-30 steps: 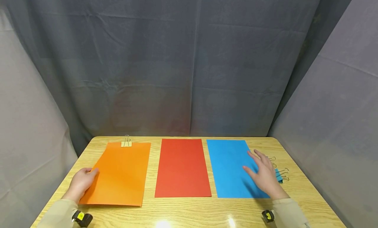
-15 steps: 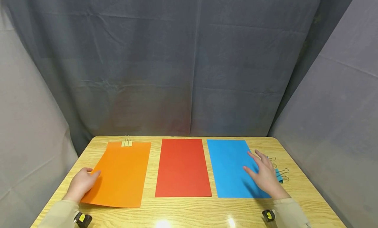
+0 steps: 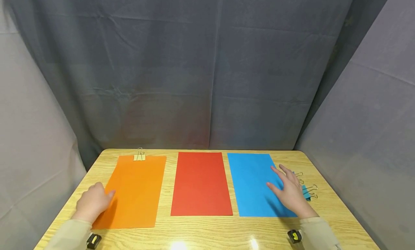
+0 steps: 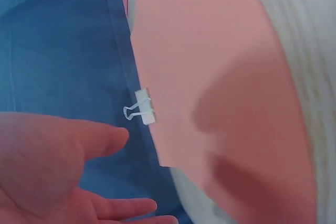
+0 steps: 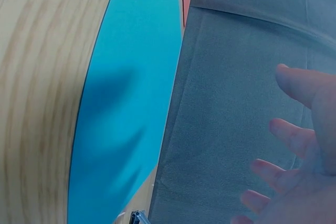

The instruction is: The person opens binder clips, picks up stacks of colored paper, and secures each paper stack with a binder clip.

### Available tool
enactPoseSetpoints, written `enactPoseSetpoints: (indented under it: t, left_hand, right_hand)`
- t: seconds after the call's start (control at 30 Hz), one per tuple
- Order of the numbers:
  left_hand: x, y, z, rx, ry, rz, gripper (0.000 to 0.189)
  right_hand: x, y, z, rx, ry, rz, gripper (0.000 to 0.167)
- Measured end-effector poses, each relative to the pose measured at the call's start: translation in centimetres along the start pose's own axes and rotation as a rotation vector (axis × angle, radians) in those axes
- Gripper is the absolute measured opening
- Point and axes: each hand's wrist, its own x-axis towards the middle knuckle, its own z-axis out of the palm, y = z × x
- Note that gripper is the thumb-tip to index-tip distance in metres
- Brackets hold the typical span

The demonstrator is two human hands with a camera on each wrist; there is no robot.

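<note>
On the left lies orange paper (image 3: 139,188), with a pale yellow binder clip (image 3: 139,157) gripping the middle of its far edge. My left hand (image 3: 93,201) is over the paper's left edge, its thumb and fingers apart with nothing between them; the left wrist view shows the hand's shadow on the paper, which looks pinkish there. A blue sheet (image 3: 253,181) lies on the right. Over its right edge hovers my right hand (image 3: 290,192), fingers spread and holding nothing, casting a shadow on the blue. Between the two lies a red sheet (image 3: 201,185).
Beyond the right hand, a teal binder clip (image 3: 306,193) sits on the wooden table (image 3: 201,233). The wire handles (image 3: 299,174) of another clip show just behind the fingers. Grey curtains (image 3: 207,70) enclose the table at the back and sides.
My left hand has let go of the orange paper's left edge and shifted slightly right. The paper's near edge, raised before, now lies flat. My right hand stays almost still.
</note>
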Motion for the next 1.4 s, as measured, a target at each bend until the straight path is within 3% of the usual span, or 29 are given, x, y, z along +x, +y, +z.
enactPoseSetpoints:
  t: [0.13,0.3,0.5,0.73,0.9,1.07,1.4]
  left_hand:
    - [-0.7,1.8,0.1,0.027,0.119,0.077,0.054]
    - [-1.6,4.5,0.3,-0.002,0.293,0.222,0.042]
    - [-2.3,6.8,0.1,-0.059,0.413,0.335,0.033]
    - [-2.6,8.6,-0.7,-0.118,0.434,0.364,0.032]
    - [-2.8,9.9,-0.9,-0.161,0.419,0.366,0.033]
    - [-2.9,10.8,-0.5,-0.169,0.401,0.360,0.033]
    - [-2.8,12.5,1.5,-0.150,0.344,0.357,0.034]
  right_hand:
    - [0.0,0.0,0.0,-0.003,-0.019,0.013,0.065]
    - [0.0,0.1,0.0,-0.010,-0.011,0.006,0.064]
    - [0.3,0.2,-0.3,-0.023,0.027,-0.003,0.055]
    - [1.2,0.4,-2.0,-0.105,0.108,0.052,0.044]
    - [2.3,1.1,-4.0,-0.176,0.072,0.091,0.043]
    - [3.9,2.6,-5.8,-0.262,0.000,0.102,0.043]
    - [6.4,6.3,-7.6,-0.393,-0.263,0.215,0.049]
